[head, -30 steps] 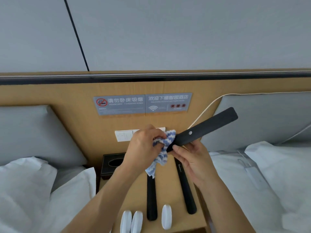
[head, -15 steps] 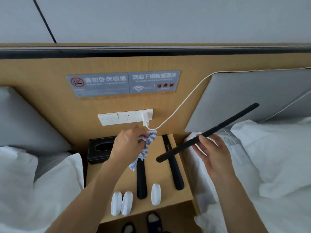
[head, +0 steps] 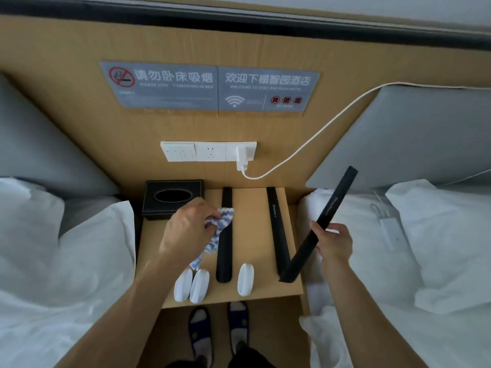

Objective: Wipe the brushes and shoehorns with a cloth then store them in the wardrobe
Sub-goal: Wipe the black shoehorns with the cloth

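My left hand (head: 188, 229) grips a blue-and-white striped cloth (head: 218, 229) above the wooden nightstand (head: 252, 227). My right hand (head: 333, 241) holds a long black shoehorn (head: 322, 221) by its middle, tilted, its lower end touching the nightstand's right front corner. Two more black shoehorns lie flat on the top: one in the middle (head: 225, 248), partly under the cloth, and one to its right (head: 276, 227). Three white brushes lie near the front edge, a pair at the left (head: 191, 285) and a single one (head: 245, 279).
A black tissue box (head: 172, 197) stands at the nightstand's back left. White bedding flanks it on both sides (head: 66, 248) (head: 425, 248). A white charger cable (head: 305, 144) runs from the wall socket to the right bed. My feet in slippers (head: 220, 330) stand below.
My right hand swung the shoehorn down from the air until its lower end reached the nightstand. My left hand with the cloth moved away from it. The view tilted downward.
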{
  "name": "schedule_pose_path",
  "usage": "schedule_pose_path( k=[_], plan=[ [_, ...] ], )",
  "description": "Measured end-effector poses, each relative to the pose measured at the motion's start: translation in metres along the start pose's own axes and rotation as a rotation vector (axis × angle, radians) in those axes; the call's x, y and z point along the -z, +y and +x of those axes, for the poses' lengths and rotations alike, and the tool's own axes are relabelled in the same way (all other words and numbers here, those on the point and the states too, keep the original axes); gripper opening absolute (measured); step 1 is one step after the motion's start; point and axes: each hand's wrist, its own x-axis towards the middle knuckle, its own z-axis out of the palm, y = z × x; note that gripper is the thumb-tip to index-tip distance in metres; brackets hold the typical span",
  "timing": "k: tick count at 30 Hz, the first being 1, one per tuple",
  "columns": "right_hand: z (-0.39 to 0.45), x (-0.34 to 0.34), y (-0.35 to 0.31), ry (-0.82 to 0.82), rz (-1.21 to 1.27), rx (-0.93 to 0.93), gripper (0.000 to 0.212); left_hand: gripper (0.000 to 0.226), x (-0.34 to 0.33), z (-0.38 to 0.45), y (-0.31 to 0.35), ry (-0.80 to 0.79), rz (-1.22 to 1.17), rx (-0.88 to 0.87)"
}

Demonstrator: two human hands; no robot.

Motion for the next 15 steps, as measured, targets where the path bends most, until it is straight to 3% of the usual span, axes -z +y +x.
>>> schedule_pose_path(
  k=[8,12,15],
  plan=[
    [0.030,-0.065,0.039,-0.223,-0.440,0.024,0.031,0.021,-0.013,-0.020,-0.040,-0.004,0.042,0.105],
    [0.039,-0.098,0.050,-0.338,-0.594,-0.013,0.049,0.020,-0.020,-0.028,-0.060,0.017,0.040,0.176],
    [0.044,-0.119,0.052,-0.343,-0.656,0.016,0.050,0.021,-0.025,-0.029,-0.068,0.031,0.020,0.219]
  ],
)
